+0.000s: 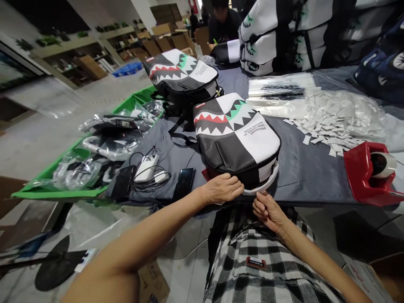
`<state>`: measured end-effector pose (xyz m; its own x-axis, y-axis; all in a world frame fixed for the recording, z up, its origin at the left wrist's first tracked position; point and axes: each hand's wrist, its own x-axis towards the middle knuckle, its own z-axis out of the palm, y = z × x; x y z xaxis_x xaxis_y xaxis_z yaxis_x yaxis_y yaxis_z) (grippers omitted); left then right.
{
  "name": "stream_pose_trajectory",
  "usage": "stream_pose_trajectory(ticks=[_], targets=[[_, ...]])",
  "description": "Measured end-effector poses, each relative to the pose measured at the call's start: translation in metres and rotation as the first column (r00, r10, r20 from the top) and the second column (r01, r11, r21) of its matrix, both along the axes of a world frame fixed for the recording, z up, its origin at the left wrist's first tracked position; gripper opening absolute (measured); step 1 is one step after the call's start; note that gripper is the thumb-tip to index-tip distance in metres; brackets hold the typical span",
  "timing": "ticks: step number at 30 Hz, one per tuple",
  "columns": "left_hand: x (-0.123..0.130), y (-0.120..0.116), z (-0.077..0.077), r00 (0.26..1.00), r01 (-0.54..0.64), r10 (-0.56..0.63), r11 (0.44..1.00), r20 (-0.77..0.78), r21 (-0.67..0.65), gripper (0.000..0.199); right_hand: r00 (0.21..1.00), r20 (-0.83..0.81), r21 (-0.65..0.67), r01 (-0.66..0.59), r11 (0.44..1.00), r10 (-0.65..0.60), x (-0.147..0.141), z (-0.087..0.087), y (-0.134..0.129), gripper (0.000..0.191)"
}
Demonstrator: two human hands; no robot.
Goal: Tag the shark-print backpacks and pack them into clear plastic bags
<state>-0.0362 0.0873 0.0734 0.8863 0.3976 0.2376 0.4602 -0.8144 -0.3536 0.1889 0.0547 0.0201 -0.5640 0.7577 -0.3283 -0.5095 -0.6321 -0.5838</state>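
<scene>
A black and white backpack (236, 139) with a red and green shark-mouth print lies on the table in front of me. Along its near edge curves a carry handle (268, 183) covered in a white wrapping. My left hand (223, 187) is closed at the handle's left end, knuckles up against the bag. Just right of it, my right hand (267, 210) has its thumb and fingers pinched at the lower edge of the white wrapping. Its other fingers are curled in. A second, similar backpack (183, 73) lies behind the first.
Left of the bag lie a phone (184, 181) and a white charger (147, 168) with cables. A green-edged bin (63, 193) holds plastic-wrapped goods. To the right are a red tape dispenser (360, 172), white tags (334, 134) and clear bags (277, 90). Stacked backpacks (261, 46) and a person (224, 25) are behind.
</scene>
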Motion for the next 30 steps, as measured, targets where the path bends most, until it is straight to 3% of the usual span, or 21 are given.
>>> stream_pose_trajectory(ticks=[5,7,9,12,16,21,26,28,30], targets=[[0.019,-0.006,-0.035,0.954,-0.243,0.239,0.97,0.182,-0.002,0.03,0.954,0.298,0.06,0.002,0.998,-0.02,-0.004,-0.006,-0.005,0.06],[0.023,-0.013,-0.04,0.92,-0.32,0.317,0.947,0.232,-0.026,0.029,0.917,0.398,0.104,-0.018,0.994,-0.025,-0.01,-0.006,-0.004,0.064],[0.025,-0.019,-0.034,0.915,-0.338,0.339,0.94,0.218,-0.044,0.022,0.897,0.435,0.181,0.0,0.983,-0.081,-0.019,-0.005,-0.001,0.062],[0.023,-0.025,-0.014,0.943,-0.303,0.311,0.95,0.122,-0.081,0.01,0.883,0.432,0.308,0.049,0.95,-0.185,-0.03,-0.007,0.008,0.046],[0.025,-0.024,0.007,0.959,-0.268,0.276,0.957,0.069,-0.111,0.003,0.869,0.447,0.391,0.023,0.92,-0.212,-0.032,-0.013,0.016,0.036],[0.039,-0.014,0.004,0.976,-0.198,0.209,0.97,0.067,-0.14,0.011,0.813,0.504,0.455,0.037,0.89,-0.291,-0.028,-0.021,0.019,0.034],[0.045,-0.011,-0.003,0.98,-0.2,0.2,0.968,-0.021,-0.149,0.013,0.768,0.505,0.482,0.128,0.867,-0.394,-0.033,-0.023,0.021,0.034],[0.041,-0.012,-0.004,0.98,-0.197,0.196,0.972,-0.024,-0.13,0.012,0.761,0.52,0.455,0.137,0.88,-0.388,-0.034,-0.023,0.019,0.034],[0.037,-0.012,-0.005,0.985,-0.172,0.174,0.981,0.006,-0.087,0.014,0.799,0.521,0.397,0.083,0.914,-0.299,-0.033,-0.021,0.015,0.037]])
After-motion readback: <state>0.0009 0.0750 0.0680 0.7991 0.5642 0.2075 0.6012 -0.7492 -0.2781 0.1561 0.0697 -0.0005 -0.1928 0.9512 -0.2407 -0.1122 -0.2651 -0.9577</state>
